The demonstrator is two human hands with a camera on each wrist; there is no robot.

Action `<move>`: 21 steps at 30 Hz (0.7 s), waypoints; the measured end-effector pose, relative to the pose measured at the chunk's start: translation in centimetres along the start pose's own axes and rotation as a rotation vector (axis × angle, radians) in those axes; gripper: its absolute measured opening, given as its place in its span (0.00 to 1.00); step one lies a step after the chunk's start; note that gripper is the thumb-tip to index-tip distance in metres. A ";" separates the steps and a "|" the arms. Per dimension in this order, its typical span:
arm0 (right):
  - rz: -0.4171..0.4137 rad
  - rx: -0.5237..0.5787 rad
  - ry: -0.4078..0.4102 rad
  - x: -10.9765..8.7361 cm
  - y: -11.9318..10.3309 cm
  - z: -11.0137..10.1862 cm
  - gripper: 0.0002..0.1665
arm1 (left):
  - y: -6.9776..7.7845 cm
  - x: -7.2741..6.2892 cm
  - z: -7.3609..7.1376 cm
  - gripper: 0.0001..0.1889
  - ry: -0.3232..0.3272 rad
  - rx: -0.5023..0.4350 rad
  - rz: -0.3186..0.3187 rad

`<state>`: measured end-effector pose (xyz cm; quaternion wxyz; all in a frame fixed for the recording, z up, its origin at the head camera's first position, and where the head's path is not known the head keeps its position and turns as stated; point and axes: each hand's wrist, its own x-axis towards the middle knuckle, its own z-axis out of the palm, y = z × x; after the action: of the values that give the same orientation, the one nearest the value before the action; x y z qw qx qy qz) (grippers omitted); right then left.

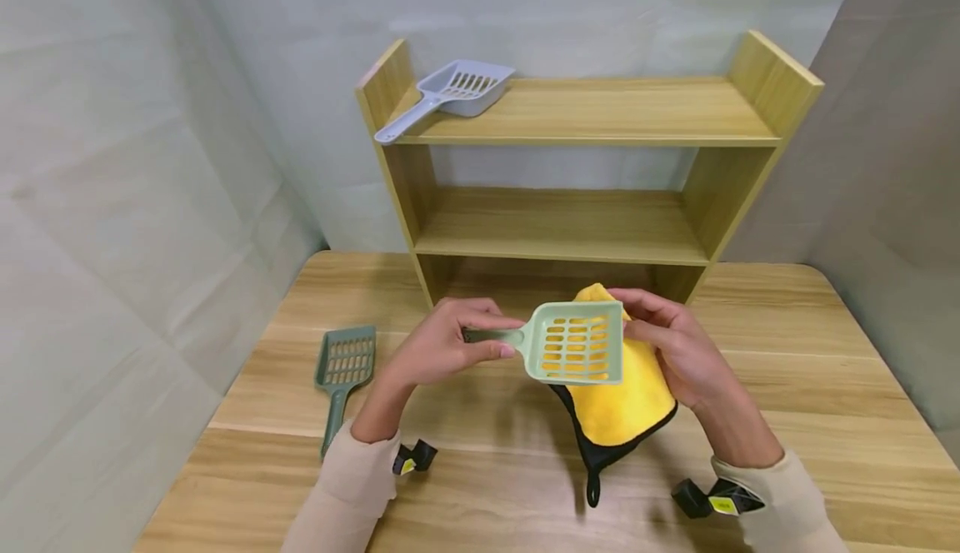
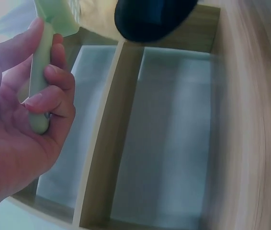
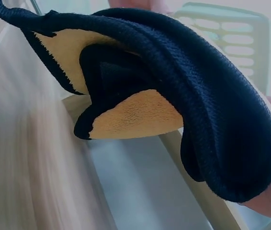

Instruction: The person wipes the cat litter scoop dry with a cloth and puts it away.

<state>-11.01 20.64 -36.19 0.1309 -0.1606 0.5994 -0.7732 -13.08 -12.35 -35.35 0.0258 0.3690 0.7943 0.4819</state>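
Observation:
A light green litter scoop [image 1: 531, 338] is held by its handle in my left hand [image 1: 457, 341], slotted head pointing right. In the left wrist view, curled fingers wrap the scoop's handle [image 2: 39, 81]. My right hand [image 1: 678, 353] holds a folded yellow cloth [image 1: 626, 403] with black edging and a hanging loop, behind the scoop's head. Yellow shows through the slots. The right wrist view has the cloth's dark edge [image 3: 212, 96] large in front, hiding much of the right hand's fingers.
A dark green litter scoop [image 1: 348, 361] lies on the wooden table [image 1: 480, 486] left of my left forearm. Behind stands a wooden shelf [image 1: 570, 224] with a grey-lilac litter scoop [image 1: 468, 91] on its top board, handle over the front edge. Pale cloth walls surround the table.

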 end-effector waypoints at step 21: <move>-0.023 -0.085 0.024 -0.5 -1.1 -0.8 0.21 | -0.6 -1.0 -1.6 0.18 0.051 0.033 -0.082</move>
<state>-10.87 21.82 -35.33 0.1078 -0.1636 0.6315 -0.7502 -13.35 -14.33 -35.25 0.0189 0.3239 0.8171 0.4765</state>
